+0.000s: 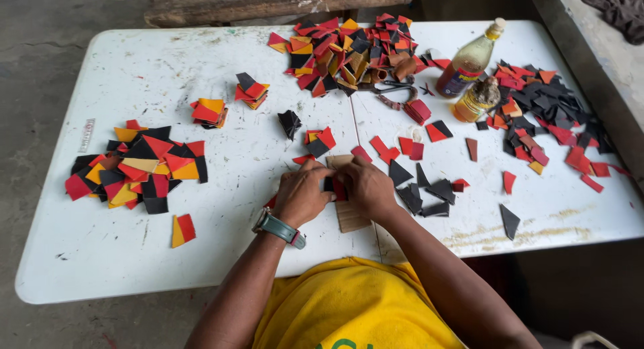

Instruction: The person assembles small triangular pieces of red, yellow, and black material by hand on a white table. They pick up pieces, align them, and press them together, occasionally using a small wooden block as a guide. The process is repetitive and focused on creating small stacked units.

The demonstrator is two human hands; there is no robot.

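Observation:
My left hand, with a teal watch on its wrist, and my right hand meet over a small tan wooden board at the table's near middle. Between the fingers of both hands sits a small joined piece of red and black leather, pressed down on the board. Loose black triangles and red pieces lie just right of my right hand. The undersides of my fingers are hidden.
A white table carries piles of red, black and yellow leather cut-outs at the left, back and right. Two glue bottles and scissors stand at the back right. Small stacks sit left of centre.

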